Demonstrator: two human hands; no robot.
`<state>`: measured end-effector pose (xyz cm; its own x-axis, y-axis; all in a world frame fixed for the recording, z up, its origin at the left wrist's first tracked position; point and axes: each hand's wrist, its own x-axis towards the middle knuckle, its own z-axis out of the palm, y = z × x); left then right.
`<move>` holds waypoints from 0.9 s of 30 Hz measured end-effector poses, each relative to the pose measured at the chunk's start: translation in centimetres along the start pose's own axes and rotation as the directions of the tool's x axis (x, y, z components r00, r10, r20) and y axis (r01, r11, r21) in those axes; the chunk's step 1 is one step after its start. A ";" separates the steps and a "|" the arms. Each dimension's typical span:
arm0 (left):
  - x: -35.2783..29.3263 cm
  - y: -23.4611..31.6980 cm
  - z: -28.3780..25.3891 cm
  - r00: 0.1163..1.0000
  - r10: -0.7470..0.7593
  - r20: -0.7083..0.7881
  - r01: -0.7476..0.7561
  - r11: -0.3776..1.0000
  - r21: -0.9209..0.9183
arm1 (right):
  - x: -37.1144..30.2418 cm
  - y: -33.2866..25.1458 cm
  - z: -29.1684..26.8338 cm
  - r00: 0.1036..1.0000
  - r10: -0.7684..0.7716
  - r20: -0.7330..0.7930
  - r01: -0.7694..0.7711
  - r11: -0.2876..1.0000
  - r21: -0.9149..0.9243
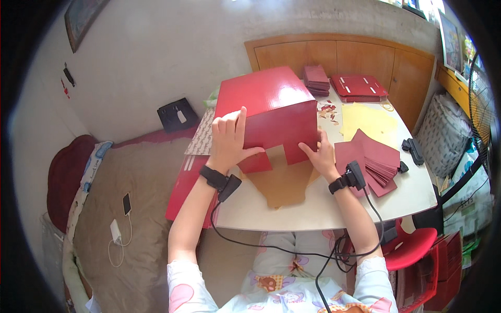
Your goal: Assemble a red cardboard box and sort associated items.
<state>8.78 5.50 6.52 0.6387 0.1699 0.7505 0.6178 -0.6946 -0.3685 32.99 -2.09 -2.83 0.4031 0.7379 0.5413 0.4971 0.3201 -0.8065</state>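
A glossy red cardboard box (271, 96) is tilted up over the white table, with a notch in its lower front edge. My left hand (228, 136) grips its left side, thumb along the front and one finger pointing up. At the lower right corner, my right hand (320, 154) holds the box, with the thumb on the front and the fingers around the side. Beneath the notch lies a brown paper sheet (282, 190), partly hidden by the box. Fanned dark red cards (377, 163) lie just right of my right hand.
Yellow sheets (368, 121), flat red pieces (360, 87) and a stack of dark red cards (315, 79) occupy the far right of the table (242, 211). A black cable (271, 246) hangs between my wrists. A bed (141, 177) stands left, a red stool (415, 248) right.
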 end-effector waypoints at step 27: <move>1.7 -0.8 -0.2 0.999 -0.001 0.046 0.002 0.999 -0.032 | -6.6 -2.0 -2.9 0.645 -0.208 0.735 0.613 0.715 -0.335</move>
<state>9.30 6.24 8.22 0.6585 0.2020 0.7249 0.6043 -0.7160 -0.3494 31.56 -9.33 -4.12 -0.4087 0.8461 0.3422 0.8603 0.4823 -0.1652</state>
